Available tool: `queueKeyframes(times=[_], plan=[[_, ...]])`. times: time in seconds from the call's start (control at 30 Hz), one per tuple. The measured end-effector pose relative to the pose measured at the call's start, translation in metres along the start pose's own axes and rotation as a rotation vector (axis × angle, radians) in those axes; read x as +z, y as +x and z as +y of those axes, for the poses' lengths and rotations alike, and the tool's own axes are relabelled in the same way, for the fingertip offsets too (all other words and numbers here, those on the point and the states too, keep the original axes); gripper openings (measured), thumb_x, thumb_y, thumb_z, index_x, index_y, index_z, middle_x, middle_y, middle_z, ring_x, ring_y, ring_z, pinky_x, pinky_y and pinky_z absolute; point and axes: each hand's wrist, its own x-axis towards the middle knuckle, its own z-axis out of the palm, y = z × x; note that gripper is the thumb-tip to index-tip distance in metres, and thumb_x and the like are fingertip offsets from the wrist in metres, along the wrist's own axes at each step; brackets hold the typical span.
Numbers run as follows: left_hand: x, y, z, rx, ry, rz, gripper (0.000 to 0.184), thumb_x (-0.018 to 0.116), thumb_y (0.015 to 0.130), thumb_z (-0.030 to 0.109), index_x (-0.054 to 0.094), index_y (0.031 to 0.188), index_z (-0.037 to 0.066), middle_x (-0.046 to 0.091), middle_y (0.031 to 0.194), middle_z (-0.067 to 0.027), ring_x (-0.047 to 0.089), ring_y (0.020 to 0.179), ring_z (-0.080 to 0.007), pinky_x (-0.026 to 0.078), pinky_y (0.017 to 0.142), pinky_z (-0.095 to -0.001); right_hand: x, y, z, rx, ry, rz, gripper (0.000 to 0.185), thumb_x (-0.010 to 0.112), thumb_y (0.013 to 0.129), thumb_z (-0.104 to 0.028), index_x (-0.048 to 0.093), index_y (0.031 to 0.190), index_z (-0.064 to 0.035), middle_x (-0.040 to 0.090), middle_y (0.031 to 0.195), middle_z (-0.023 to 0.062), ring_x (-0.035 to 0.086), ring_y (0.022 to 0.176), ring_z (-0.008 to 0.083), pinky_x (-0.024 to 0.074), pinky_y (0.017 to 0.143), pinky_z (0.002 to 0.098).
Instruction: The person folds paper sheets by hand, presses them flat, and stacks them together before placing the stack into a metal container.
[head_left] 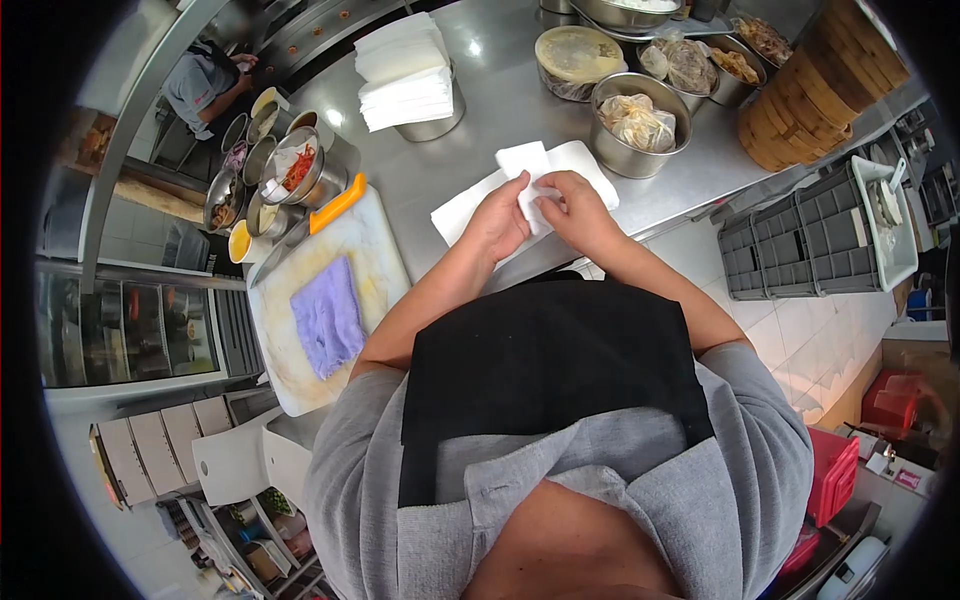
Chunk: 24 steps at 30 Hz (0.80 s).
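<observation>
Between my two hands is a white paper napkin [524,160], folded into a narrow strip and standing upright. My left hand [500,218] grips its left side, thumb against the paper. The fingers of my right hand [580,208] are curled and pinch its right edge. Below them more white paper [582,165] lies flat on the steel counter [490,95], partly hidden by my hands. Farther back, a stack of white napkins [405,75] rests on top of a round metal container [442,118].
A cutting board [385,225] at left carries a purple cloth [328,318] and an orange-handled knife [337,204]. Metal pots [325,175] with ingredients stand beyond it. At right are a bowl of bagged food [640,125], bamboo steamers [810,90] and grey crates [795,245]. Another person [205,85] works far left.
</observation>
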Motion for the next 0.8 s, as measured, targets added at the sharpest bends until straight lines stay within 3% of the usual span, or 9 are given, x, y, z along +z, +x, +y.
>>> queueKeyframes(times=[0.03, 0.13, 0.17, 0.37, 0.57, 0.8], plan=[[0.006, -0.006, 0.004, 0.018, -0.030, -0.004, 0.039, 0.049, 0.099, 0.033, 0.049, 0.127, 0.006, 0.059, 0.119, -0.0079, 0.058, 0.109, -0.0211, 0.046, 0.095, -0.0358, -0.003, 0.001, -0.007, -0.028, 0.018, 0.003, 0.027, 0.064, 0.082, -0.013, 0.062, 0.105, 0.0023, 0.062, 0.102, 0.0210, 0.059, 0.093, 0.0360, 0.0491, 0.081, 0.0396], [-0.001, -0.011, 0.008, 0.073, -0.135, -0.236, 0.045, 0.041, 0.101, 0.038, 0.049, 0.129, 0.003, 0.059, 0.121, -0.0065, 0.060, 0.102, -0.0172, 0.047, 0.091, -0.0313, -0.009, 0.007, -0.024, 0.016, 0.082, 0.008, 0.035, 0.072, 0.078, -0.020, 0.061, 0.103, 0.0023, 0.061, 0.100, 0.0186, 0.059, 0.090, 0.0308, 0.0491, 0.077, 0.0368], [-0.001, -0.012, 0.008, 0.071, -0.075, -0.249, 0.055, 0.033, 0.102, 0.047, 0.048, 0.129, 0.002, 0.058, 0.122, -0.0070, 0.059, 0.107, -0.0171, 0.045, 0.094, -0.0324, -0.007, 0.009, -0.024, 0.007, 0.102, 0.017, 0.036, 0.073, 0.078, -0.021, 0.061, 0.103, 0.0023, 0.061, 0.100, 0.0180, 0.059, 0.089, 0.0300, 0.0492, 0.076, 0.0366], [0.004, -0.019, 0.008, 0.160, 0.032, -0.232, 0.073, 0.028, 0.099, 0.061, 0.045, 0.132, -0.003, 0.057, 0.125, -0.0110, 0.056, 0.113, -0.0207, 0.042, 0.099, -0.0344, 0.001, 0.014, -0.020, 0.065, 0.270, 0.010, 0.033, 0.073, 0.080, -0.019, 0.062, 0.102, 0.0035, 0.061, 0.100, 0.0156, 0.061, 0.089, 0.0255, 0.0512, 0.079, 0.0344], [0.004, -0.027, 0.016, 0.193, -0.020, -0.210, 0.078, 0.028, 0.098, 0.062, 0.042, 0.133, -0.006, 0.054, 0.131, -0.0139, 0.052, 0.122, -0.0231, 0.038, 0.107, -0.0376, 0.003, 0.020, -0.016, 0.120, 0.448, -0.057, 0.026, 0.069, 0.086, -0.013, 0.063, 0.104, 0.0043, 0.060, 0.104, 0.0119, 0.061, 0.094, 0.0199, 0.0527, 0.084, 0.0311], [0.001, -0.029, 0.012, 0.205, -0.062, -0.189, 0.070, 0.030, 0.099, 0.058, 0.040, 0.135, -0.001, 0.053, 0.130, -0.0119, 0.052, 0.120, -0.0222, 0.040, 0.105, -0.0374, 0.006, 0.017, -0.015, 0.089, 0.429, -0.055, 0.025, 0.068, 0.085, -0.013, 0.062, 0.104, 0.0037, 0.059, 0.105, 0.0130, 0.062, 0.094, 0.0217, 0.0527, 0.084, 0.0320]])
